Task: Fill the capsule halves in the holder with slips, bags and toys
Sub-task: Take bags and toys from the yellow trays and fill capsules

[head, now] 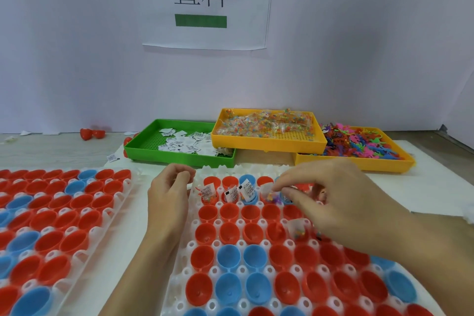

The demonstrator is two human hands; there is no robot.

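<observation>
Hands work over the white holder (256, 272) in the lower right of the frame. The right hand (333, 202) hangs above its far row, fingers bent down, pinching something small I cannot tell. The left hand (169, 192), loosely curled, rests at the holder's left edge; if it holds anything I cannot tell. Slips (245, 188) stand in the far capsule halves (229, 213). Behind are a green tray (179, 156) of slips, a yellow tray (266, 145) of bags and another tray (359, 163) of toys.
</observation>
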